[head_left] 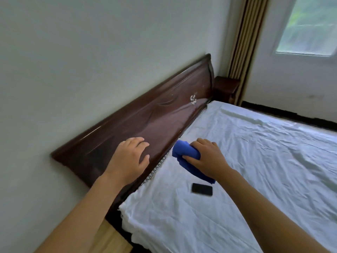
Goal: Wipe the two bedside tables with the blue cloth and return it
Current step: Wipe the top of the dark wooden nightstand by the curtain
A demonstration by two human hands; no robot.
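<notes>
My right hand grips the bunched blue cloth above the white bed sheet, close to the headboard. One end of the cloth hangs down under my wrist. My left hand is empty with fingers spread, hovering in front of the dark wooden headboard. A dark wooden bedside table stands at the far end of the headboard, beside the curtain. A light wooden surface shows at the bottom left, by the near corner of the bed; I cannot tell what it is.
A black phone lies on the white sheet just below my right wrist. The striped curtain hangs in the far corner next to a window. A plain wall runs behind the headboard.
</notes>
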